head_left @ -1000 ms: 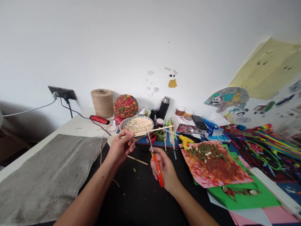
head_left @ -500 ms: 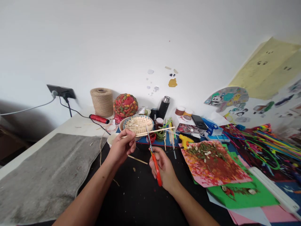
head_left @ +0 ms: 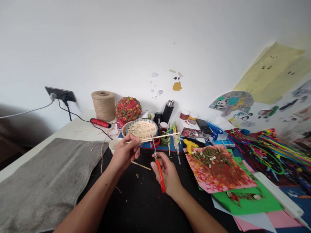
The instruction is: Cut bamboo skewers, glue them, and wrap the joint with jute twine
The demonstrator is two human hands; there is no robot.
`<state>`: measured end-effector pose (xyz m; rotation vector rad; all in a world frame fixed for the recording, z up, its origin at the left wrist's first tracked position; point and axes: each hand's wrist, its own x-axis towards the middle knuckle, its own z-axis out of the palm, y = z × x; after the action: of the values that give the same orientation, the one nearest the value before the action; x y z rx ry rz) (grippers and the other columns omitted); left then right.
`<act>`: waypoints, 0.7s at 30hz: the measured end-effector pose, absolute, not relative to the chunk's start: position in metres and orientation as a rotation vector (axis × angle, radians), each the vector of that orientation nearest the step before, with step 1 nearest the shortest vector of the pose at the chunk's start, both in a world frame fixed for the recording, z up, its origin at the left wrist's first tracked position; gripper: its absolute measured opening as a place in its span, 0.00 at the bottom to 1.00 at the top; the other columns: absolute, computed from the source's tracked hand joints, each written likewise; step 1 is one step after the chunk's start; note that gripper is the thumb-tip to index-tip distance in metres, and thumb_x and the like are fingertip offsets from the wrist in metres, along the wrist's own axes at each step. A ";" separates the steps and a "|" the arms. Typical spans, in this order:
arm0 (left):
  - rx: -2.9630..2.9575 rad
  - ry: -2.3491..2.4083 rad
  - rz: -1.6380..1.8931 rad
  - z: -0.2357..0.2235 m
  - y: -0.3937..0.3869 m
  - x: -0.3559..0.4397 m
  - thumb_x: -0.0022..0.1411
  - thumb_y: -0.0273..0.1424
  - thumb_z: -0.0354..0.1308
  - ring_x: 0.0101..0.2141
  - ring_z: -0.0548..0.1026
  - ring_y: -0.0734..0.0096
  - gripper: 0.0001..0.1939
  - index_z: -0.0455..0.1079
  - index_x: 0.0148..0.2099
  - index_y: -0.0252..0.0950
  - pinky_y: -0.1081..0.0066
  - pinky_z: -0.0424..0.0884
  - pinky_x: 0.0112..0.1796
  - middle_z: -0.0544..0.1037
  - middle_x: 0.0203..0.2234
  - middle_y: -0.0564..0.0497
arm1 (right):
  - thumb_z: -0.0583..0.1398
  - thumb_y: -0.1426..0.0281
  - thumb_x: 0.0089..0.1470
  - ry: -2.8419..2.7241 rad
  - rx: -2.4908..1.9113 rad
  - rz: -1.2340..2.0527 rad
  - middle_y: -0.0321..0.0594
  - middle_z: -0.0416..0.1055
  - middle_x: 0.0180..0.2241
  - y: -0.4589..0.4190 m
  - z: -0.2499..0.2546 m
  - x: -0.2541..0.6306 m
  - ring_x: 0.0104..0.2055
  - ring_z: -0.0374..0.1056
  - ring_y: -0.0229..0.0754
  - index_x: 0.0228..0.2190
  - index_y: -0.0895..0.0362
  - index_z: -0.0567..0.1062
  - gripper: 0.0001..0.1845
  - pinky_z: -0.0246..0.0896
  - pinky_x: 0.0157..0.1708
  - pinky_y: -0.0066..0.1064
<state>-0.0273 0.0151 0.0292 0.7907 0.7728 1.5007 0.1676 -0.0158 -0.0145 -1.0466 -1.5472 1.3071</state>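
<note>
Between thumb and fingers, my left hand (head_left: 126,149) pinches thin pale wooden sticks (head_left: 167,135), which point out to the right. My right hand (head_left: 167,171) is closed around red-handled scissors (head_left: 160,173). The scissor blades point up and lie at the sticks, a little right of my left fingertips; whether they grip the wood I cannot tell. Behind the sticks stands a woven basket (head_left: 143,127) with a blue-edged rim and pale pieces inside. Below my hands, another short stick (head_left: 141,165) lies on the black mat (head_left: 136,207).
A grey cloth (head_left: 48,174) covers the left side. Behind are a twine spool (head_left: 104,105), a decorated ball (head_left: 128,109) and a black flask (head_left: 168,110). To the right lie a yellow glue gun (head_left: 190,145), painted paper (head_left: 223,171) and bundled coloured pipe cleaners (head_left: 284,150).
The view has shifted slightly. My right thumb has moved out to the left from the scissor handle, and the scissors are turned a little. My left hand keeps its pinch on the sticks.
</note>
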 end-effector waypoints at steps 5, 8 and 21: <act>0.776 0.768 1.510 0.028 0.016 -0.027 0.49 0.40 0.77 0.12 0.66 0.78 0.23 0.66 0.32 0.37 0.84 0.51 0.10 0.66 0.15 0.62 | 0.67 0.56 0.61 -1.577 -1.036 1.203 0.26 0.56 0.24 -0.013 -0.013 0.163 0.25 0.50 0.34 0.46 0.54 0.72 0.19 0.49 0.26 0.27; 0.771 0.766 1.516 0.026 0.017 -0.027 0.49 0.39 0.77 0.12 0.66 0.79 0.22 0.66 0.32 0.37 0.84 0.51 0.10 0.66 0.15 0.61 | 0.66 0.57 0.61 -1.580 -1.065 1.186 0.27 0.58 0.24 -0.010 -0.016 0.161 0.25 0.52 0.34 0.45 0.55 0.73 0.18 0.51 0.26 0.28; 0.822 0.758 1.499 0.029 0.014 -0.028 0.52 0.41 0.77 0.12 0.66 0.78 0.22 0.66 0.33 0.38 0.84 0.53 0.11 0.66 0.15 0.62 | 0.67 0.57 0.62 -1.577 -1.011 1.218 0.28 0.60 0.25 -0.013 -0.019 0.166 0.25 0.55 0.34 0.51 0.54 0.74 0.21 0.52 0.26 0.26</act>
<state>-0.0285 0.0140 0.0285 0.8225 0.7580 1.4985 0.1659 -0.0127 -0.0186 -1.0113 -1.5771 1.2182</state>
